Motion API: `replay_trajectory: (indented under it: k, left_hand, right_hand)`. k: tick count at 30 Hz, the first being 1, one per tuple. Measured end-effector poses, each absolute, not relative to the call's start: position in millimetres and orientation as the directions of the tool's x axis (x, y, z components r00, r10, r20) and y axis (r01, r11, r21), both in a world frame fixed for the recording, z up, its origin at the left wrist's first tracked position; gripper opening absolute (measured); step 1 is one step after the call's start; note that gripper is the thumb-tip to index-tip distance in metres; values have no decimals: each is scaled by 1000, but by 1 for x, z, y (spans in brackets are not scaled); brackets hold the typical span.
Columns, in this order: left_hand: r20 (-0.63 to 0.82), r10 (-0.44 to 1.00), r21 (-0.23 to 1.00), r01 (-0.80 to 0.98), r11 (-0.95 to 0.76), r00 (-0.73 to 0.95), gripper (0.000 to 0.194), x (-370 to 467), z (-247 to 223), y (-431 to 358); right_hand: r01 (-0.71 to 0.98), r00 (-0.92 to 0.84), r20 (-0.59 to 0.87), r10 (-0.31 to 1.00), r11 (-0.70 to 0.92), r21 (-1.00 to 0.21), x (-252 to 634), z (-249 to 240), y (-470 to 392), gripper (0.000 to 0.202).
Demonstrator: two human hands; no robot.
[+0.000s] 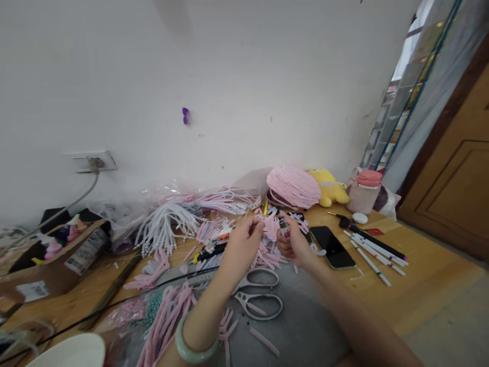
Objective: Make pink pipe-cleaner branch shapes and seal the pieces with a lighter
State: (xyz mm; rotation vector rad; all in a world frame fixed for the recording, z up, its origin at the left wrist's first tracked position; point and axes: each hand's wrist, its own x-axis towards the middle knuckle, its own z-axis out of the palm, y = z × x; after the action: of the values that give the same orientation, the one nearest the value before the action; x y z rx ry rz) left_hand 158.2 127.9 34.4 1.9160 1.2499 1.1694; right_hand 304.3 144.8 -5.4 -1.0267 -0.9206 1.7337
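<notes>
My left hand [245,242], with a pale green bangle [194,351] on its wrist, is raised over the middle of the table. Its fingers are pinched together, and whatever they hold is too small or hidden to make out. A short gap to the right, my right hand [295,243] grips a small lighter [284,229] upright, its thumb near the top. Pink fuzzy stems [270,227] lie bent and looped between and behind both hands. Grey-handled scissors [260,293] rest below them on a grey mat [301,316].
White fuzzy stems [168,224] lie in bundles along the wall. A phone [332,247], striped sticks [376,255] and a pink-lidded jar [364,191] stand or lie to the right. A cardboard box [53,265] and a black cable [126,300] are on the left.
</notes>
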Motion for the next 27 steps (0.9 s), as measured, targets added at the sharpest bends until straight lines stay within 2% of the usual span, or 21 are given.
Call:
replay_trajectory:
  k: [9,16,27]
  left_hand:
    - [362,913,794,450,-409,190,20,161,35,124]
    - [401,894,724,529,-443,200,21,161,36,123]
    - [403,888,680,577,-453,223,23,160,36,124]
  right_hand:
    - [-278,-265,-248,932,-320,-905,307,-7,145,55]
    - [-292,-306,-187,933,-279,-915,308,-12,146,55]
    - [-329,-320,-200,926,-307,-893,306,-5,143,48]
